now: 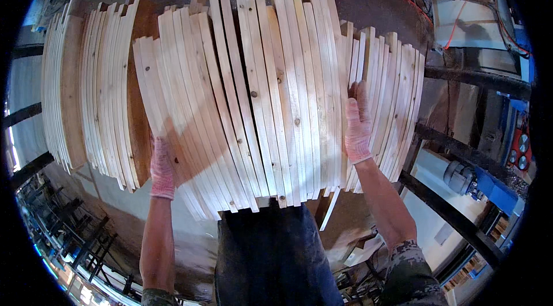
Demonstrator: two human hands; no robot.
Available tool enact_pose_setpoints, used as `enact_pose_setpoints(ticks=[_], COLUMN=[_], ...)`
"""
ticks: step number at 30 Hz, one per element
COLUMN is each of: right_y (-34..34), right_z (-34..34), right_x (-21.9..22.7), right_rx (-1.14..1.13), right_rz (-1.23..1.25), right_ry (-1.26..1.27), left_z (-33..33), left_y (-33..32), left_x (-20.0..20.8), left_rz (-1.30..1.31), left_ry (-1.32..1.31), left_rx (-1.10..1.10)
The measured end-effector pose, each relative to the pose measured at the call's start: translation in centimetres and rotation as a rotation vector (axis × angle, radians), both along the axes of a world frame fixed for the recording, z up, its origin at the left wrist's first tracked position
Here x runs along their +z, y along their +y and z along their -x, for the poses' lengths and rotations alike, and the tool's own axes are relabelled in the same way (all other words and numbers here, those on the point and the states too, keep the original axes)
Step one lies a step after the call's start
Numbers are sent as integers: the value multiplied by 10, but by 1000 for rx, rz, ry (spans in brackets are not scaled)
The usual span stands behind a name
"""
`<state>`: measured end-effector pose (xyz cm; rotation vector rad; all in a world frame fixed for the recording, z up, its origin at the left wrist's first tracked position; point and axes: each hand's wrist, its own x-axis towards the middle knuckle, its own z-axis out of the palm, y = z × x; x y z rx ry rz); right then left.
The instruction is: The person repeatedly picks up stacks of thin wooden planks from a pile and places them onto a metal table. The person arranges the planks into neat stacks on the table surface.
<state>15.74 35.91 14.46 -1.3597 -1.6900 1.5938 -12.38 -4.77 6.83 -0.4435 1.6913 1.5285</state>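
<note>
Boards [311, 104] across rails [478, 83]; motor [459, 177] right

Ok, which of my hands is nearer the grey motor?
Right. The right hand is left of the grey motor, against the boards; the left hand is farther left, across them.

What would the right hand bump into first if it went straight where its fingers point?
The right hand would probably meet the pale wooden boards just ahead, but depth is unclear: it might skim past.
</note>
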Motion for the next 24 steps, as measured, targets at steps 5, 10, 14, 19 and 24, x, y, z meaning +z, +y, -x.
enact_pose_setpoints(ticks=[5, 10, 14, 19, 24], right_y=[-1, 6, 4, -32, -99], right_z=[10, 11, -5, -31, -74], right_x=[10, 15, 19, 41, 71], right_rx=[4, 73, 36, 97, -1], right_rz=[198, 449, 601, 618, 767], right_ry=[-32, -119, -199, -120, -18], left_z=[18, 45, 45, 29, 11], left_y=[34, 8, 14, -9, -79], left_x=[55, 1, 17, 56, 65], left_rz=[-134, -295, -348, -295, 0], left_ry=[-163, -322, -425, -507, -420], left_rx=[-16, -55, -86, -45, -106])
